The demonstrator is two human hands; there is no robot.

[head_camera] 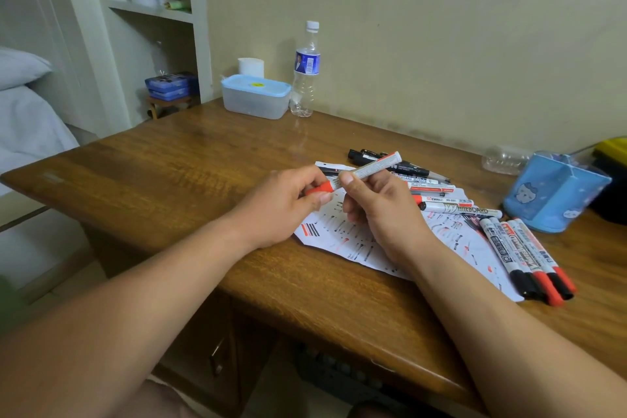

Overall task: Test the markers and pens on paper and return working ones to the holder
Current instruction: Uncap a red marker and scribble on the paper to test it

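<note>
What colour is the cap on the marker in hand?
Red. The left hand pinches the cap; the right hand holds the marker. The head view shows it best.

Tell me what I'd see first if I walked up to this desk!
Two hands in the middle: the left hand pinches the red cap end of a marker and the right hand grips its barrel. Under them lies a paper full of red and black scribbles, and a blue holder stands at the far right.
</note>
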